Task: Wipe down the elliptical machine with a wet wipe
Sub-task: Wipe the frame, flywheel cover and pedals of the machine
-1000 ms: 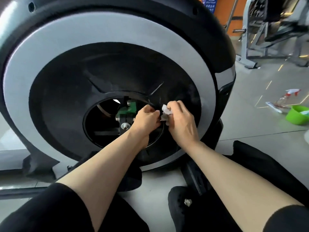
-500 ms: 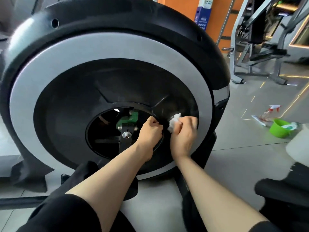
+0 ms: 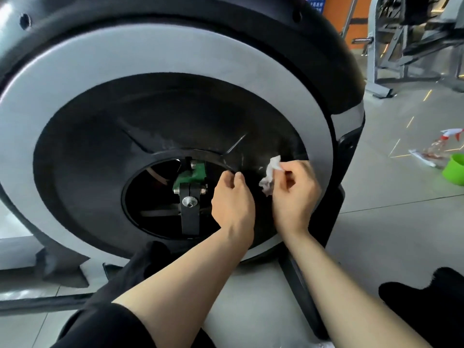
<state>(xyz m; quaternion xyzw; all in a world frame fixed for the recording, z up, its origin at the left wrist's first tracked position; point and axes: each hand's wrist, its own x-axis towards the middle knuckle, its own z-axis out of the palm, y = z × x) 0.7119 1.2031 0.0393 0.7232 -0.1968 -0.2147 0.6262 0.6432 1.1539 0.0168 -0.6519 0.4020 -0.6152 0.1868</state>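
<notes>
The elliptical machine's big round housing (image 3: 155,71) fills the view, black with a wide grey ring and a dark dished centre. A round opening shows a black crank arm (image 3: 190,209) and a green part (image 3: 192,175). My right hand (image 3: 293,194) pinches a crumpled white wet wipe (image 3: 270,173) against the dark disc to the right of the opening. My left hand (image 3: 232,202) is at the opening's right rim, fingers curled over the edge.
On the grey floor at the right lie a spray bottle (image 3: 444,141) and a green bowl (image 3: 454,169). Other gym frames (image 3: 391,46) stand at the back right. The machine's black base rail (image 3: 298,285) runs between my legs.
My right hand has slid the wipe a little to the right and outward on the dark disc. The left hand stays at the opening's rim. The camera has shifted closer.
</notes>
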